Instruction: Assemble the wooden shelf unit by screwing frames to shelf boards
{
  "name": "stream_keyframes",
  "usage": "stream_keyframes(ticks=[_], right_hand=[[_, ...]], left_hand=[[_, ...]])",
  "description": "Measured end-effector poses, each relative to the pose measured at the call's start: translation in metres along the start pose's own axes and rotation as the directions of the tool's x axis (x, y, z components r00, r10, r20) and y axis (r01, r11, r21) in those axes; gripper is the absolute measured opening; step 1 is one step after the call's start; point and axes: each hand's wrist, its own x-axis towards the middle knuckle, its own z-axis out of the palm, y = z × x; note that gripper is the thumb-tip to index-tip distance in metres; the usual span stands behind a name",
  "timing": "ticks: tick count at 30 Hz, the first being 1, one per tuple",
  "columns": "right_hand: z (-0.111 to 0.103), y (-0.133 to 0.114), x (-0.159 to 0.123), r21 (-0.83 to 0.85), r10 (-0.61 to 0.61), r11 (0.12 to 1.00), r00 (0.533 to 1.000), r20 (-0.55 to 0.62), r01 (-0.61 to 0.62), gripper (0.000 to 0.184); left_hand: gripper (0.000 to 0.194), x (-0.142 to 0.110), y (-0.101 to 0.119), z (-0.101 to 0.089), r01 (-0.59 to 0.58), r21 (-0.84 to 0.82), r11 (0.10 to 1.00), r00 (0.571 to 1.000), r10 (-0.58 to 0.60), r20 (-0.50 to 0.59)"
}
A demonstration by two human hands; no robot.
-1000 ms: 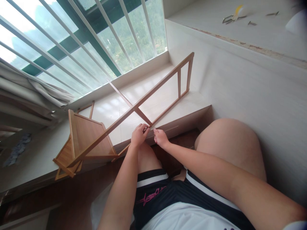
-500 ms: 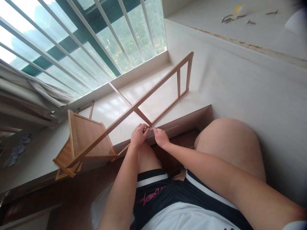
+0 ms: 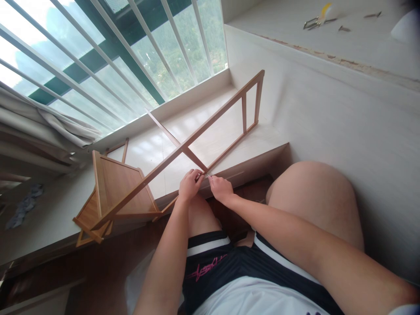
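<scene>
A light-brown wooden frame (image 3: 215, 121) with long rails and crosspieces lies tilted across the window ledge, joined at its left end to slatless wooden panels (image 3: 123, 183). My left hand (image 3: 189, 183) is closed around the near rail, close to where a crosspiece (image 3: 196, 159) meets it. Just to its right, my right hand (image 3: 221, 189) is closed in a pinch on a thin, light-coloured tool, whose tip points at that joint. Most of the tool is hidden by my fingers, so its exact kind does not show.
On the raised white shelf (image 3: 288, 17) at upper right lie several screws (image 3: 344, 29), metal pieces (image 3: 311, 22) and a yellow-and-white item (image 3: 325, 11). A barred window (image 3: 138, 52) stands behind the ledge (image 3: 206, 94), with a curtain (image 3: 39, 127) at left. My knees are below the ledge.
My right hand has turned slightly at the joint, its knuckles shifting a little. My left hand and the wooden frame stay where they were.
</scene>
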Motion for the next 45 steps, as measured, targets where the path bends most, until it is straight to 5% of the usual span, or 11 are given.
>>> stream_keyframes(ticks=[4, 7, 9, 11, 15, 20, 27, 32, 38, 41, 45], right_hand=[[0.008, 0.001, 0.002, 0.376, -0.009, 0.927, 1.000, 0.019, 0.001, 0.043], [0.010, -0.003, 0.005, 0.799, 0.042, 0.546, 0.961, 0.274, -0.252, 0.041], [0.008, -0.005, 0.007, 0.870, -0.041, 0.189, 0.881, 0.471, -0.456, 0.038], [0.003, -0.005, 0.009, 0.815, -0.170, -0.055, 0.810, 0.561, -0.577, 0.036], [-0.003, -0.004, 0.011, 0.748, -0.219, -0.185, 0.769, 0.600, -0.637, 0.036], [0.004, -0.005, 0.009, 0.780, -0.167, -0.123, 0.787, 0.594, -0.614, 0.036], [0.013, -0.009, 0.005, 0.891, -0.025, 0.049, 0.892, 0.452, -0.451, 0.036], [0.015, -0.007, 0.008, 0.891, 0.075, 0.332, 0.950, 0.304, -0.311, 0.037], [0.011, 0.005, 0.011, 0.423, 0.035, 0.906, 0.999, -0.014, -0.026, 0.043], [0.008, 0.007, 0.009, 0.193, -0.029, 0.980, 0.998, -0.054, 0.039, 0.044], [0.006, 0.006, 0.007, 0.139, -0.044, 0.989, 0.997, -0.061, 0.052, 0.046]], left_hand=[[0.018, 0.000, 0.002, -0.001, 0.000, 0.007, 1.000, 1.000, 0.000, 0.002], [0.018, 0.000, 0.005, -0.003, 0.010, 0.014, 1.000, 1.000, -0.010, 0.008], [0.018, 0.000, 0.006, -0.003, 0.017, 0.016, 1.000, 1.000, -0.018, 0.009], [0.018, 0.000, 0.006, -0.003, 0.020, 0.014, 1.000, 1.000, -0.020, 0.006], [0.017, 0.000, 0.005, -0.002, 0.010, 0.014, 1.000, 1.000, -0.009, -0.008], [0.018, 0.000, 0.004, -0.002, 0.011, 0.014, 1.000, 1.000, -0.011, -0.005], [0.018, 0.000, 0.005, -0.002, 0.011, 0.027, 1.000, 1.000, -0.011, -0.006], [0.019, 0.000, 0.005, -0.002, 0.008, 0.025, 1.000, 1.000, -0.008, 0.001], [0.018, -0.001, 0.007, -0.003, 0.012, 0.018, 1.000, 1.000, -0.012, 0.002], [0.017, -0.001, 0.008, -0.003, 0.010, 0.019, 1.000, 1.000, -0.010, -0.002], [0.018, -0.001, 0.009, -0.005, 0.026, 0.032, 0.999, 1.000, -0.027, 0.014]])
